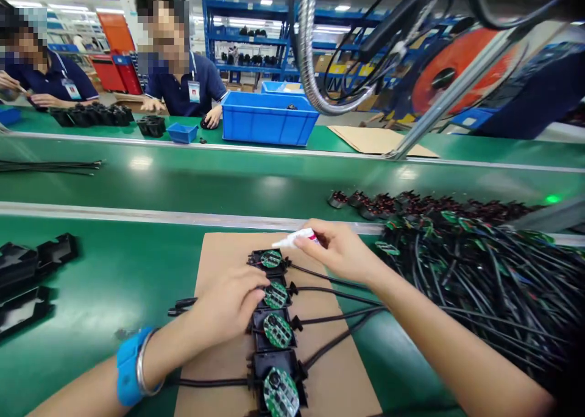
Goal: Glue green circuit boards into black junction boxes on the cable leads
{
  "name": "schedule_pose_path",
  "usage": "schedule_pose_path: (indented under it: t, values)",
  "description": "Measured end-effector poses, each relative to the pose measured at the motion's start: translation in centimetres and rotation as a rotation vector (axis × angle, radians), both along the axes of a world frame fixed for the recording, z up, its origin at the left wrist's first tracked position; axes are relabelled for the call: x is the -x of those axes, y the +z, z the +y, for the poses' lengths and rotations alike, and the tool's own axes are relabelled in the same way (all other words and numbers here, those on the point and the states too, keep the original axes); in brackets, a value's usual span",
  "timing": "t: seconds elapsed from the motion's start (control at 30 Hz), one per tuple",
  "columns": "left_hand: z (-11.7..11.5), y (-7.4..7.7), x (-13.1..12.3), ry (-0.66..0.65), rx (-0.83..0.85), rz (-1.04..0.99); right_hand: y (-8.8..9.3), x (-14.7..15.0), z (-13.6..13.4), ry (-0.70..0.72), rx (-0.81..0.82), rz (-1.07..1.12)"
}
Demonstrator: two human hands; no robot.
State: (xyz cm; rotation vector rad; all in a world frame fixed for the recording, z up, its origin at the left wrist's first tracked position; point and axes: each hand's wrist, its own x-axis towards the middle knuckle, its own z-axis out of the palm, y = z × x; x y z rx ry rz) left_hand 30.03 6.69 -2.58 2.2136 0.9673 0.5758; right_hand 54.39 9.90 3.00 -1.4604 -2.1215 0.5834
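Observation:
A column of several black housings, each with a round green circuit board (277,330) and black cables, lies on a brown cardboard sheet (228,356). My left hand (231,301) rests on the left side of the housings, fingers curled against the second one (275,295). My right hand (340,250) is closed on a small white tube (295,239), whose tip points left, just above the farthest housing (269,260).
A large pile of cabled boards (479,252) fills the right. Black covers (27,277) lie at the left. Across the green conveyor (183,185) sit two people, a blue bin (269,118), a small blue tray (181,132) and cardboard (375,139).

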Motion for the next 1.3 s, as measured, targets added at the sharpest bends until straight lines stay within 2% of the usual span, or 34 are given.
schedule_pose_path:
  t: [0.07, 0.13, 0.23, 0.4, 0.8, 1.3]
  values:
    - [-0.5, -1.1, 0.0, -0.062, -0.161, 0.105, 0.0, 0.5, 1.3, 0.100, 0.058, -0.059]
    - [-0.8, -2.1, -0.3, -0.099, -0.253, 0.194, -0.3, 1.3, 2.4, 0.173, 0.100, -0.127]
    - [-0.8, -3.0, -0.7, -0.113, -0.314, 0.259, -0.6, 2.4, 3.7, 0.245, 0.103, -0.231]
    - [-0.5, -3.8, -0.5, -0.110, -0.406, 0.274, -0.8, 3.2, 5.0, 0.342, 0.101, -0.306]
    - [-0.5, -3.7, -0.6, -0.109, -0.457, 0.294, -0.3, 4.1, 5.9, 0.497, 0.071, -0.389]
    - [-0.5, -3.8, -0.6, -0.110, -0.482, 0.282, 0.8, 2.8, 5.3, 0.536, 0.106, -0.422]
